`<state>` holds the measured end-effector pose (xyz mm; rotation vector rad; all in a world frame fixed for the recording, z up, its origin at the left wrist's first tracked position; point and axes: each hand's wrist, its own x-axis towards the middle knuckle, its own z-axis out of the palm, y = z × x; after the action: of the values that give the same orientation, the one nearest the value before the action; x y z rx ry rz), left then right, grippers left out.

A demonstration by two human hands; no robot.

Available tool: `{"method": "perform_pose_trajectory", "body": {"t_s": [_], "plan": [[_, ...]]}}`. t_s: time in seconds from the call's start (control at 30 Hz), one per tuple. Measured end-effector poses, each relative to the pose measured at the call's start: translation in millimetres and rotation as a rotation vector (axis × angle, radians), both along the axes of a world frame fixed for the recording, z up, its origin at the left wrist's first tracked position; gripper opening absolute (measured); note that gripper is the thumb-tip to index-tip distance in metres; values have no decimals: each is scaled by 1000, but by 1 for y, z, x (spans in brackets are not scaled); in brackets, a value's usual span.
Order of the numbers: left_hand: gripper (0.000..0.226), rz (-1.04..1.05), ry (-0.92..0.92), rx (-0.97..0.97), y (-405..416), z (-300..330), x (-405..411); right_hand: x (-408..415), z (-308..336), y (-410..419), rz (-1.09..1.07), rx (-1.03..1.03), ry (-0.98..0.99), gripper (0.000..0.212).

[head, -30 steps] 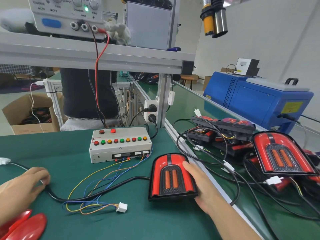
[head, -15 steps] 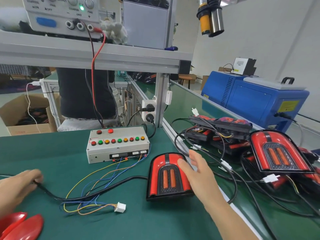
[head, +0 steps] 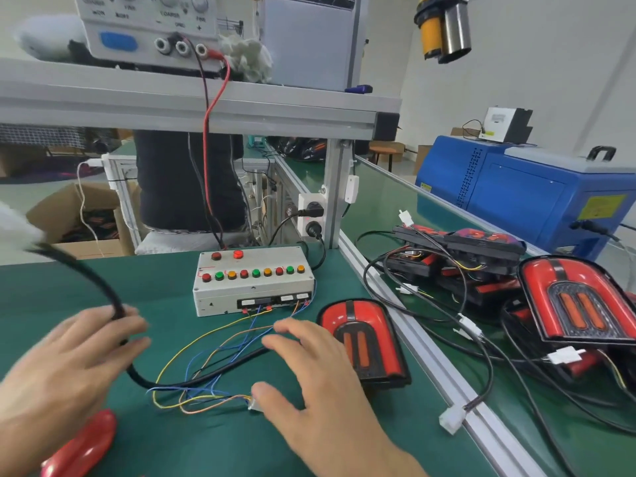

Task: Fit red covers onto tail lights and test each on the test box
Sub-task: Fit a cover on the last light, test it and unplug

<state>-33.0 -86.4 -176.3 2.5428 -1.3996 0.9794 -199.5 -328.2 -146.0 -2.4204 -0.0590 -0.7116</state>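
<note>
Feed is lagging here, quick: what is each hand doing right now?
Left hand: grips the black cable, lifted off the mat.
Right hand: open, fingers spread over the white connector, holding nothing.

- The single head view is looking from the person's head, forward and down across the green bench (head: pixel 179 442).
- It is sitting close over the work: the left hand (head: pixel 58 370) and the right hand (head: pixel 320 383) are filling the lower part of the frame, and both are motion-blurred.
- It is facing the test box (head: pixel 254 280) near the middle of the frame, with the shelf rail (head: pixel 192 111) crossing above it.
- The wide lens is taking in the blue machine (head: pixel 530 197) at far right, and it is bending straight edges near the borders.
- No second view is sharing the scene.
</note>
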Motion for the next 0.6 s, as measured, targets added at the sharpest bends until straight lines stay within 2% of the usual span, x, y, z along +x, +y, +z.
{"method": "perform_pose_trajectory", "body": {"t_s": [0.03, 0.07, 0.17, 0.2, 0.27, 0.33, 0.4, 0.5, 0.6], "plan": [[38, -96, -8, -15, -5, 7, -4, 1, 4, 4, 37, 46, 39, 56], [34, -136, -44, 10, -15, 20, -11, 2, 8, 7, 73, 94, 67, 54], [56, -202, -152, 21, -38, 40, -38, 7, 24, 16, 161, 350, 95, 28], [57, -244, -167, 10, -48, 44, -44, 7, 29, 15, 171, 465, 98, 32], [43, -295, -110, 25, -56, 43, -51, 8, 34, 16, 226, 599, 91, 49], [33, -304, -81, 38, -59, 41, -52, 9, 37, 19, 251, 611, 20, 50], [32, -305, -36, 25, -62, 40, -54, 9, 37, 19, 249, 626, -72, 44], [27, -254, 20, 25, -64, 37, -56, 7, 33, 12, 296, 753, -155, 37], [45, -173, 110, 51, -64, 35, -53, 3, 28, 10, 452, 817, -197, 45]]}}
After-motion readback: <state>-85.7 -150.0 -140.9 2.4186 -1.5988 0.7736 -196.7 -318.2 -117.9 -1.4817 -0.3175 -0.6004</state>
